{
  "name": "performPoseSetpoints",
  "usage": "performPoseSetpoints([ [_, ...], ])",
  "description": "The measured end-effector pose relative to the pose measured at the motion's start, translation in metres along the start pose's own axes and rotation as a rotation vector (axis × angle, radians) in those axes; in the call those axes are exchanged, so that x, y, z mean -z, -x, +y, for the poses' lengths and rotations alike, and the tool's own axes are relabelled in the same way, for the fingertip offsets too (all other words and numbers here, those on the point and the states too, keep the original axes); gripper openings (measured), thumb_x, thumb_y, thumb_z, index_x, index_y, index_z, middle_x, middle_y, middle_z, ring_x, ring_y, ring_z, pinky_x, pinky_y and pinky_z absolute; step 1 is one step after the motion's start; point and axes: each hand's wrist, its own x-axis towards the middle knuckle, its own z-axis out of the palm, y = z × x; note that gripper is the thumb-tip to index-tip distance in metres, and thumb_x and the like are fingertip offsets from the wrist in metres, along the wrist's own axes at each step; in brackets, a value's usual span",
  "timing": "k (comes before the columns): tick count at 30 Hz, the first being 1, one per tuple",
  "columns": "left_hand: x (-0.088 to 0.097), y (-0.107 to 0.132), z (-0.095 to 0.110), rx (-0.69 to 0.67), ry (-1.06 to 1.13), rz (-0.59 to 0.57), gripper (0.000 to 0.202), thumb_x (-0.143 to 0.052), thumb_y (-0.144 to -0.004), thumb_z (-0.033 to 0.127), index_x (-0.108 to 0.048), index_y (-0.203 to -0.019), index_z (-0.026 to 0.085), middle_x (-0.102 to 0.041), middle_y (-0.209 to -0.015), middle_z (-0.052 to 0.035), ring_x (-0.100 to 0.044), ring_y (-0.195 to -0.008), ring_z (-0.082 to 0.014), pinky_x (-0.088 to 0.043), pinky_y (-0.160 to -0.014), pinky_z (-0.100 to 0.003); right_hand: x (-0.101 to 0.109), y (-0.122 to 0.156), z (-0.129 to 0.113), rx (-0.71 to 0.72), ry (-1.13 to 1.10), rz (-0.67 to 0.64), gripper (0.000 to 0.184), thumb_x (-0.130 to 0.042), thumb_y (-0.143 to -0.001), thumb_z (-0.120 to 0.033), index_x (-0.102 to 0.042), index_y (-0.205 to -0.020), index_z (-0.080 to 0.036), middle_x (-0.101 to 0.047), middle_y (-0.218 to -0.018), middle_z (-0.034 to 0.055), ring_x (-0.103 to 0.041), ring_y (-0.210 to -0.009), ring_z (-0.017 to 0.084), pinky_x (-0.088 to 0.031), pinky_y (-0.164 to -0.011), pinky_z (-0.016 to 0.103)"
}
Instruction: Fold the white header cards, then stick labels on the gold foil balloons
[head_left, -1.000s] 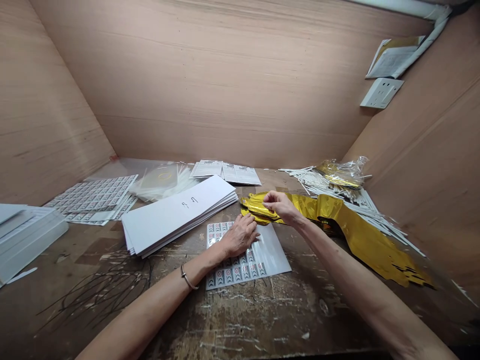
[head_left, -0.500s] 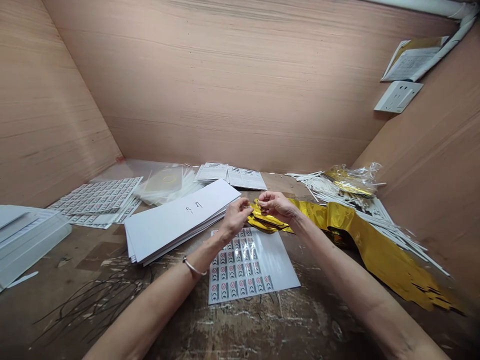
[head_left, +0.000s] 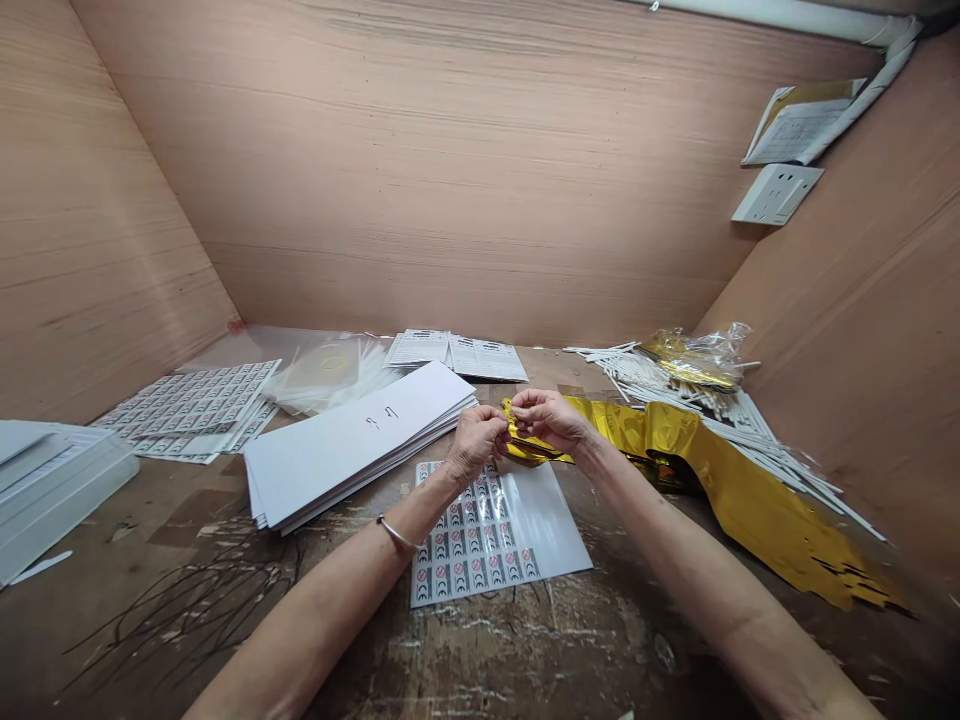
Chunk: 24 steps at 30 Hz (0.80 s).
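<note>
Both hands meet over a folded bundle of shiny gold foil [head_left: 679, 430], whose long tail runs right to a ragged end. My left hand [head_left: 480, 440], with a bangle at the wrist, is closed in a pinch at the foil's left tip. My right hand [head_left: 551, 418] pinches the same tip from the other side, its thumb and finger close to the left fingertips. Fingers partly hide the tip, so anything small between them cannot be made out. Just below lies a sticker sheet [head_left: 472, 545] with rows of CE marks, partly bare on its right side.
Left of the hands is a stack of white cards [head_left: 352, 450]. Farther left are more sticker sheets [head_left: 202, 400], clear plastic sleeves [head_left: 322, 370] and a plastic tray [head_left: 67, 490]. Printed leaflets [head_left: 487, 358] lie by the back wall; white sticks [head_left: 780, 455] pile at right. Dark threads [head_left: 187, 610] lie front left.
My two hands have come closer together, the left moving slightly right to the foil's tip, which now stands up between the fingers. The view has shifted a little.
</note>
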Motion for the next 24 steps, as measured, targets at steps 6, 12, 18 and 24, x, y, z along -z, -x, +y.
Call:
performPoseSetpoints([
  [6, 0.004, 0.001, -0.003, 0.049, 0.0, 0.004, 0.006, -0.053, -0.057, 0.018, -0.051, -0.059, 0.014, -0.054, -0.044, 0.0021, -0.046, -0.032, -0.0085, -0.029, -0.029, -0.016, 0.007, -0.004, 0.005, 0.095, 0.234, 0.337, 0.025, -0.071, -0.048, -0.03, -0.057, -0.062, -0.014, -0.048, -0.052, -0.0035, -0.034, -0.043, 0.005, -0.023, -0.042, 0.021],
  [12, 0.001, -0.001, -0.001, 0.09, -0.019, 0.025, 0.003, -0.052, -0.056, 0.016, -0.051, -0.058, 0.014, -0.053, -0.043, 0.0029, -0.045, -0.031, -0.0075, -0.03, -0.029, -0.016, 0.004, 0.003, 0.008, 0.085, 0.498, 0.204, 0.025, -0.067, -0.054, -0.037, -0.061, -0.059, -0.014, -0.05, -0.051, -0.0027, -0.036, -0.047, 0.007, -0.027, -0.046, 0.022],
  [18, 0.005, -0.002, -0.004, 0.159, -0.095, 0.129, 0.016, -0.056, -0.063, 0.027, -0.05, -0.058, 0.013, -0.052, -0.041, 0.0017, -0.042, -0.027, -0.0073, -0.024, -0.026, -0.016, 0.008, -0.016, 0.012, 0.158, 0.877, 0.369, 0.017, -0.06, -0.061, -0.028, -0.058, -0.051, -0.015, -0.057, -0.06, 0.0012, -0.05, -0.064, 0.014, -0.035, -0.057, 0.024],
  [24, 0.024, -0.003, -0.012, 0.203, -0.18, 0.25, 0.014, -0.05, -0.068, 0.025, -0.05, -0.059, 0.014, -0.051, -0.04, 0.0019, -0.04, -0.025, -0.0078, -0.022, -0.025, -0.016, 0.018, -0.041, 0.021, 0.11, 0.96, 0.467, 0.014, -0.062, -0.059, -0.023, -0.059, -0.048, -0.014, -0.061, -0.092, 0.0086, -0.048, -0.096, 0.025, -0.035, -0.074, 0.032],
])
